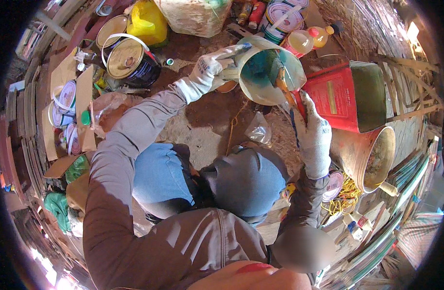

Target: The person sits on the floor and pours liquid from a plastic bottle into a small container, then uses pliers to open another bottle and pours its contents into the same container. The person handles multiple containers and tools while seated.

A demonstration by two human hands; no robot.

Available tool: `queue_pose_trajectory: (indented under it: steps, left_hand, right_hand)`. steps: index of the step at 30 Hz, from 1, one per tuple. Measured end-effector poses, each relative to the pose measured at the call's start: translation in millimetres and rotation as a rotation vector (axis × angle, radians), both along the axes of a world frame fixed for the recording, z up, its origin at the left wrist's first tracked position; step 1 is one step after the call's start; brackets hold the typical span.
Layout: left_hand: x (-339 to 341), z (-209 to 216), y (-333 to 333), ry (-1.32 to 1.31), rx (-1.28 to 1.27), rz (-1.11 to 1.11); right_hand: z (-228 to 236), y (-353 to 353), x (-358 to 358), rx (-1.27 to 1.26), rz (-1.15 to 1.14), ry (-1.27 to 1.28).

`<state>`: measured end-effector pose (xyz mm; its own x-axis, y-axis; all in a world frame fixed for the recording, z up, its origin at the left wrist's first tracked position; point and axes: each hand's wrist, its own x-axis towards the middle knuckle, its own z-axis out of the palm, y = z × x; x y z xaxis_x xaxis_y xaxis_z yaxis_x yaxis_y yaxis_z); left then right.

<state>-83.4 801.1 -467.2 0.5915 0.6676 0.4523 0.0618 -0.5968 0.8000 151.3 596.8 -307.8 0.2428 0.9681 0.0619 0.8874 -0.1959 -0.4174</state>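
Observation:
My left hand [206, 71], in a white knit glove, is closed on the handle of a whitish plastic jug [250, 92]. The jug is tipped so its mouth faces me, and blue-green paint coats its inside. My right hand [312, 136], gloved the same way, is closed around the red handle of a paintbrush [285, 87]. The brush's far end reaches into the jug's mouth, against the inner wall. Just right of the jug is a red metal can [330, 96] with an open top, lying on its side.
At the left stand a dark paint can [135, 67] with a gold lid, a yellow jug [147, 23] and a cardboard box [89, 108] of small tubs. A clear plastic bag [258, 129] lies before my knees. To the right are a tipped bucket [376, 159] and yellow rope [345, 195].

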Motion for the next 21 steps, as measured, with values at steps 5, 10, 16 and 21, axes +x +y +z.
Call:
queue_pose_trajectory:
  steps: [5, 10, 16, 21]
  left_hand:
    - [-1, 6, 1, 0.141, 0.266, 0.011]
    - [17, 33, -9, -0.104, -0.444, -0.185]
    - [10, 28, 1, -0.139, -0.345, -0.149]
    - [11, 23, 3, -0.229, -0.517, -0.110]
  right_hand:
    - [-7, -4, -2, -0.014, -0.007, -0.057]
    - [-8, -5, -7, 0.032, 0.055, -0.222]
    - [-11, -4, -18, -0.110, 0.094, -0.275]
    - [-27, -4, -22, -0.194, 0.098, -0.377]
